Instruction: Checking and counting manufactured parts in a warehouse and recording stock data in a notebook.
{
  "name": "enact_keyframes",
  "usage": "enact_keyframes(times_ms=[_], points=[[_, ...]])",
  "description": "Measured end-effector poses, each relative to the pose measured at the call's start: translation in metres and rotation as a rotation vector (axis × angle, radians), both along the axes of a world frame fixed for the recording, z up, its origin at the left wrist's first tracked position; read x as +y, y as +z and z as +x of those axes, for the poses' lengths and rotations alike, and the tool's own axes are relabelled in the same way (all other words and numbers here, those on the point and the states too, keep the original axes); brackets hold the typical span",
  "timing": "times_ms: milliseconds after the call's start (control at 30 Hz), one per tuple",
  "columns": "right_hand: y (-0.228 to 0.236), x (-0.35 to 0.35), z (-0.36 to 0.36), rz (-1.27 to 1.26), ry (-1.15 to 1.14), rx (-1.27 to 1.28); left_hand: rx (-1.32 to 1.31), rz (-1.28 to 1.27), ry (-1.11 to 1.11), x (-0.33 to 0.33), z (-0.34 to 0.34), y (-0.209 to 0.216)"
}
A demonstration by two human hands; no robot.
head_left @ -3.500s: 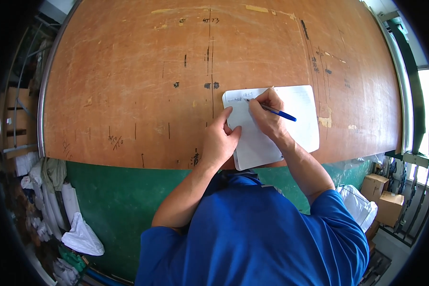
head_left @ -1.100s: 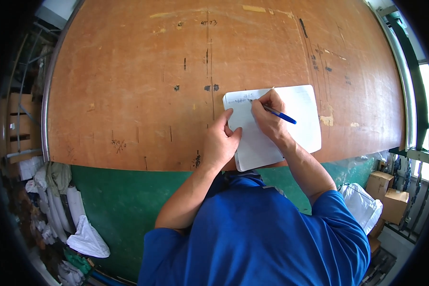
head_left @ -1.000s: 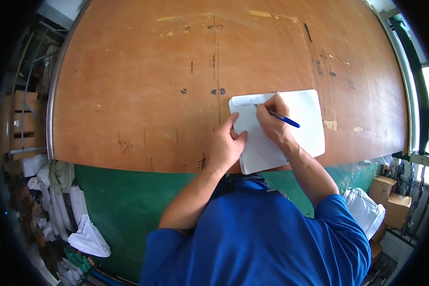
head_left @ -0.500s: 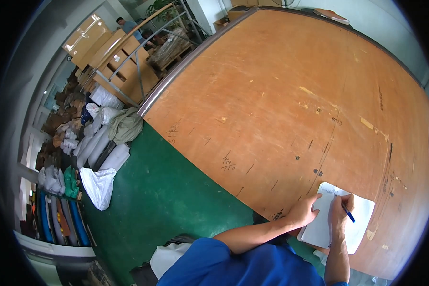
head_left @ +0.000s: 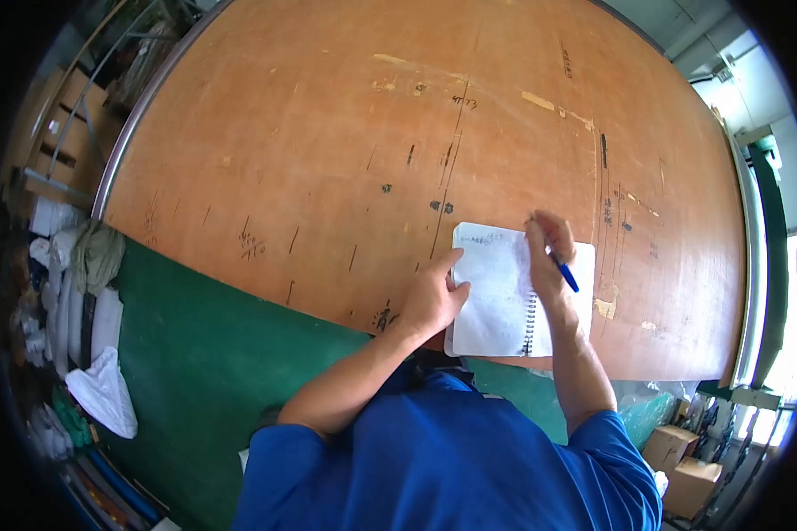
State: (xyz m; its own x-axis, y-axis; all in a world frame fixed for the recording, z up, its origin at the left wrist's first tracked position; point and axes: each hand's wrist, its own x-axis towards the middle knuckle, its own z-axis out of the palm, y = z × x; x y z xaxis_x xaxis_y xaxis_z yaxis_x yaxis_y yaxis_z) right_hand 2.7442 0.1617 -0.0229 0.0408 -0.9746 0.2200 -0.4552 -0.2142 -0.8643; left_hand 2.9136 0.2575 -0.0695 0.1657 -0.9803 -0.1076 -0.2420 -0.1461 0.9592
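Brown wood, worn and scuffed, makes up a very large table (head_left: 310, 133) that stretches ahead of both hands and far out to either side, its surface marked with dark pen lines and pale peeled patches. Green floor (head_left: 212, 354) shows behind the left hand, past the table's near edge. A person in a blue shirt (head_left: 443, 460) stands at that edge, both forearms reaching forward over the wood.

Well behind the right hand, low to its right, sit two cardboard boxes (head_left: 692, 487). A white bag (head_left: 106, 389) slumps on the floor, far to the left of the left hand.

Between the hands, on the table, a spiral notebook (head_left: 496, 301) lies spread, white pages up, its wire coil (head_left: 530, 323) running down toward the person. The left hand (head_left: 434, 301) rests at the notebook's left edge, loosely bent, thumb and forefinger spread apart. The right hand (head_left: 551, 257) is over the upper part of the notebook, fingers curled around a pen (head_left: 565, 273); its blue end sticks out below the knuckles, and I cannot tell whether the tip meets paper. Small handwriting (head_left: 483, 239) sits at the top of the left page, between the hands.
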Motion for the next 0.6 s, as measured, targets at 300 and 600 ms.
enact_keyframes(times_ms=[300,600], points=[[-0.049,-0.027,-0.053,0.036,0.436,0.138,-0.126,-0.09,0.312,0.05,-0.042,0.0],[-0.083,-0.043,-0.008,-0.109,0.962,0.152,0.141,-0.087,0.837,0.155,-0.118,-0.004]])
